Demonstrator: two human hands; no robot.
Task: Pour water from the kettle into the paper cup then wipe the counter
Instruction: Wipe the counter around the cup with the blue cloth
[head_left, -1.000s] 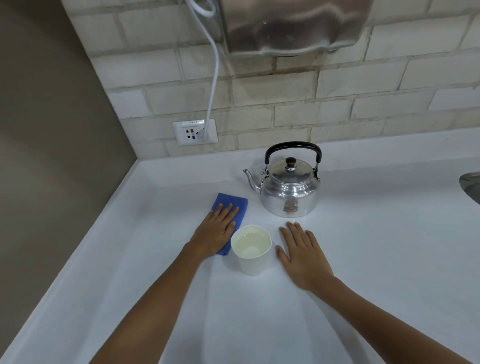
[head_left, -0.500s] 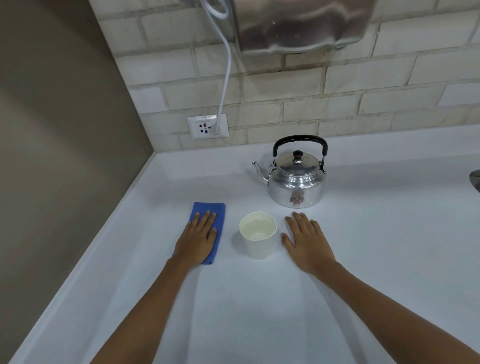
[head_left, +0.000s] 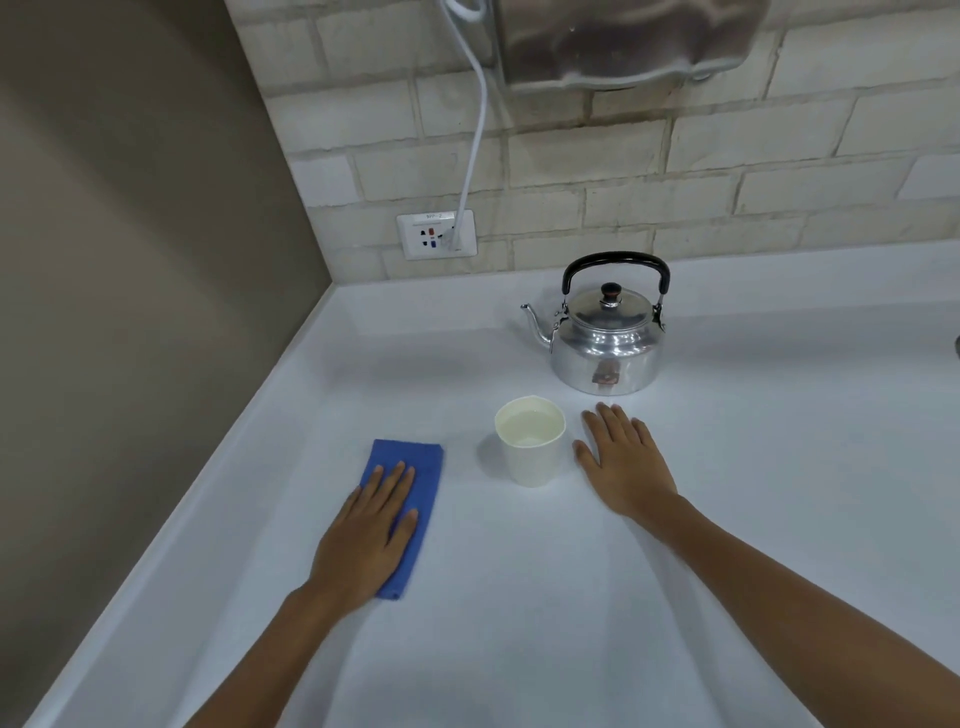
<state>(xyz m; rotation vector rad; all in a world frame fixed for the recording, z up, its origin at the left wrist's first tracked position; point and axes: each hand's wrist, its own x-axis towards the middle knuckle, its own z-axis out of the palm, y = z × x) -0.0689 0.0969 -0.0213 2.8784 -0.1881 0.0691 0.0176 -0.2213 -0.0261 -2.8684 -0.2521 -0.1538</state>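
A silver kettle (head_left: 602, 345) with a black handle stands upright at the back of the white counter (head_left: 519, 623), spout to the left. In front of it a white paper cup (head_left: 531, 457) holds water. My left hand (head_left: 366, 540) presses flat on a folded blue cloth (head_left: 413, 467) to the left of the cup, fingers spread over it. My right hand (head_left: 621, 462) lies flat and open on the counter just right of the cup, not touching it.
A brick wall runs along the back with a white socket (head_left: 436, 235) and a plugged-in white cable (head_left: 475, 119). A metal appliance (head_left: 623, 41) hangs above. A brown wall bounds the counter on the left. A metal edge (head_left: 957, 345) shows at far right.
My left hand has slid the blue cloth leftward and toward me, away from the cup. The right hand, cup and kettle have stayed in place.
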